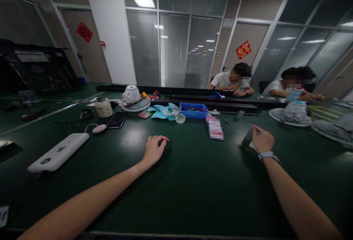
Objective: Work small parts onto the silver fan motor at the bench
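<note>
My left hand [154, 149] hovers over or rests on the green table, fingers loosely bent and the thumb apart from them, with nothing visible in it. On the right, my right hand [263, 139], with a watch [268, 155] on the wrist, pinches the upper edge of a small dark grey block [247, 137], which stands tilted at the tabletop. Its exact kind is too dark to make out. Beyond and between my hands lie a pink-and-white packet [215, 128], a blue bin [193, 110] of small parts and light blue fan blades [164, 111].
A white fan head [131, 96], a patterned cup [104, 107], a phone [117, 120] and a white power bank [59, 152] stand or lie at left. More fan parts [293, 113] lie at right. Black rails [220, 104] cross the back, where two people sit.
</note>
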{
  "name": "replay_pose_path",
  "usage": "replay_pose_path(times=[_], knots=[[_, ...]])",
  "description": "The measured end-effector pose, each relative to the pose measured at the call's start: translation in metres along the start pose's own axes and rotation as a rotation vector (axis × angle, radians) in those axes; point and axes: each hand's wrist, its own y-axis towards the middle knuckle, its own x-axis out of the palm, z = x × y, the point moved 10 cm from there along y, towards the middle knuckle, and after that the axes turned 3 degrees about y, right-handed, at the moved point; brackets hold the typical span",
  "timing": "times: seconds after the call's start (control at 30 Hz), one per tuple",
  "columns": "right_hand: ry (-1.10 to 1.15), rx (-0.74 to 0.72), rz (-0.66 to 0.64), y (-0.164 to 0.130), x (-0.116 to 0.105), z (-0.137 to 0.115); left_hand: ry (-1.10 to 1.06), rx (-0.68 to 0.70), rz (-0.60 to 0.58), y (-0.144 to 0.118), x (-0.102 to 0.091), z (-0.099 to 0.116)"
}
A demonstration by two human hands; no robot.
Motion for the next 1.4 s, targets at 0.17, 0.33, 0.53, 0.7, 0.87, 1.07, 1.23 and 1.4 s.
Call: replay_pose_path(times=[0.17, 0.33, 0.53, 0.7, 0.87, 1.07, 1.23, 1.4], knots=[[0.041, 0.079, -0.044, 0.000, 0.006, 0.008, -0.010, 0.005, -0.002, 0.000, 0.001, -0.002], [0.075, 0.080, -0.060, -0.008, 0.009, 0.006, -0.005, 0.006, -0.010, -0.001, 0.003, -0.004], [0.071, 0.025, -0.132, -0.017, 0.017, 0.008, 0.015, 0.019, -0.003, -0.001, 0.001, 0.002], [0.171, -0.019, -0.100, -0.023, -0.003, -0.023, 0.008, 0.077, 0.055, -0.003, -0.008, 0.015], [0.606, -0.215, -0.268, -0.084, -0.012, -0.143, -0.039, 0.242, 0.025, -0.016, -0.006, 0.049], [0.973, -0.584, -0.722, -0.203, -0.019, -0.276, -0.090, 0.334, -0.093, -0.035, 0.007, 0.071], [0.920, -0.668, -0.803, -0.236, -0.030, -0.294, -0.126, 0.328, -0.138, -0.037, 0.009, 0.071], [0.821, -0.729, -0.749, -0.241, -0.033, -0.295, -0.153, 0.313, -0.143, -0.034, 0.006, 0.072]])
